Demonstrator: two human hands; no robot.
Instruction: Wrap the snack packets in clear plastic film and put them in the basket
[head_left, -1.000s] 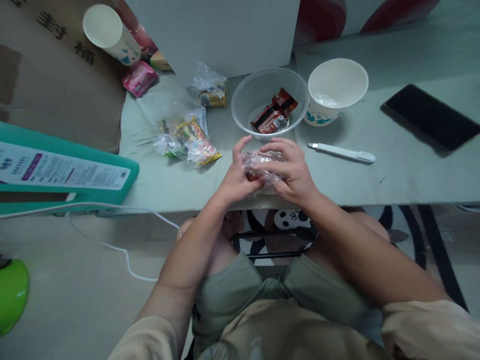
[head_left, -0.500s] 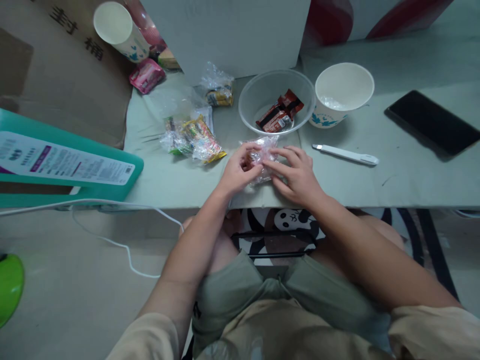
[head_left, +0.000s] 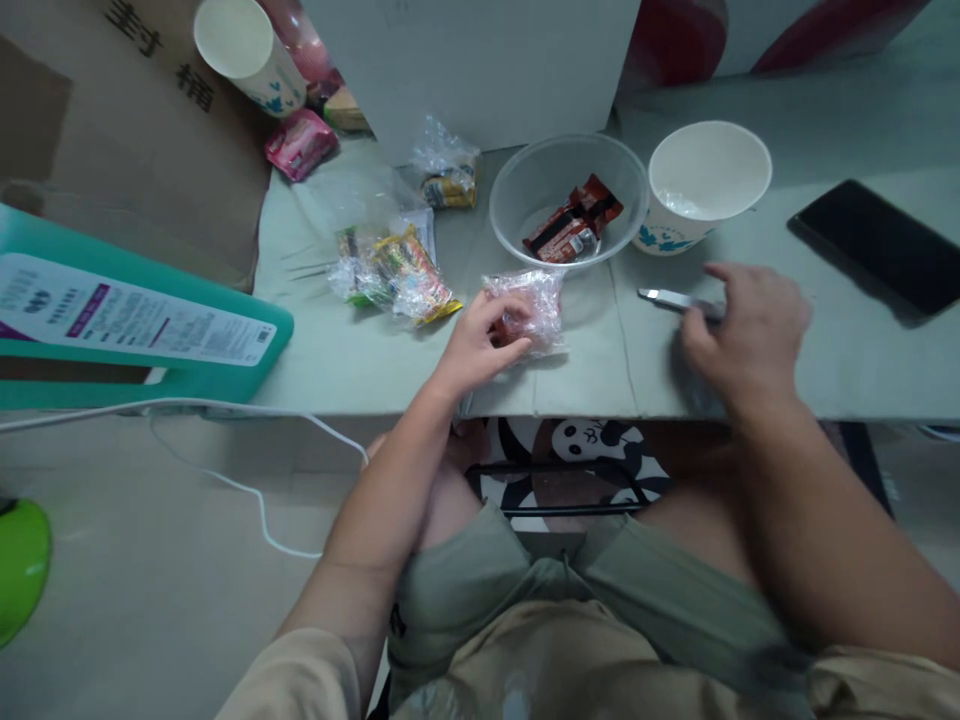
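Note:
My left hand [head_left: 484, 342] curls over the left side of a clear plastic packet [head_left: 541, 312] with something reddish-brown inside, holding it against the table. My right hand [head_left: 750, 335], a little blurred, hovers over the handle end of a white utility knife [head_left: 664, 298]. Its thumb and index finger are apart on either side of the handle, which is partly hidden. Just behind the packet stands a clear plastic bowl [head_left: 510, 235] with red-brown wrapped snacks [head_left: 566, 225] in it.
A paper cup [head_left: 705, 185] stands right of the bowl, and a black phone [head_left: 877, 245] lies farther right. Several colourful snack packs [head_left: 412, 275] lie on the left. Beyond them are a green jug [head_left: 255, 345], another cup [head_left: 247, 55] and a pink packet [head_left: 301, 145]. A white box [head_left: 480, 70] borders the back.
My right hand has left the plastic packet and moved right to the utility knife. My left hand stays on the packet. The view has shifted slightly.

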